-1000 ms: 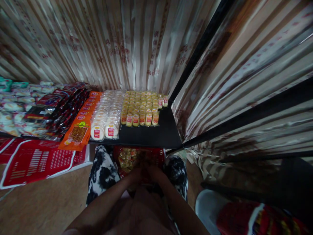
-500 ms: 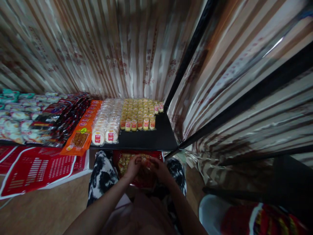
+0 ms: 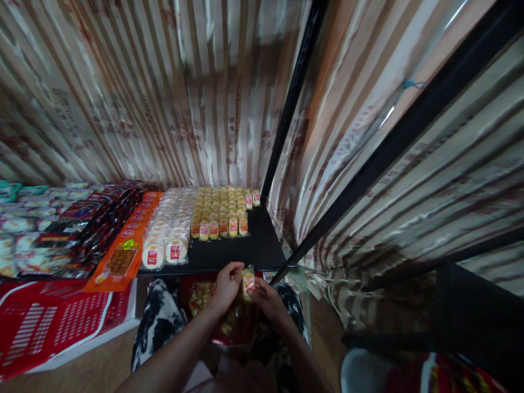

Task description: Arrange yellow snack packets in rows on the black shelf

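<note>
A small yellow snack cake in a clear wrapper with a red label (image 3: 248, 281) is held upright between my two hands, just below the front edge of the shelf. My left hand (image 3: 225, 288) grips its left side, fingers curled at the upper edge. From the right, my right hand (image 3: 267, 300) pinches the lower part with thumb and fingers. Beneath them, between my knees, a red container (image 3: 184, 286) holds several similar yellow packets (image 3: 201, 295), partly hidden by my hands and forearms.
On the black shelf (image 3: 229, 256) stand rows of yellow wrapped cakes (image 3: 219, 210), white round crackers (image 3: 166, 229), an orange snack pack (image 3: 123, 256) and dark packets (image 3: 82, 229). A red basket (image 3: 53, 322) sits below left. Black posts (image 3: 292, 103) rise before striped curtains. A white stool (image 3: 364, 371) is lower right.
My hands have risen from over the red container toward the shelf edge, bringing the wrapped cake up with its label visible. The camera view has tilted up and shifted right.
</note>
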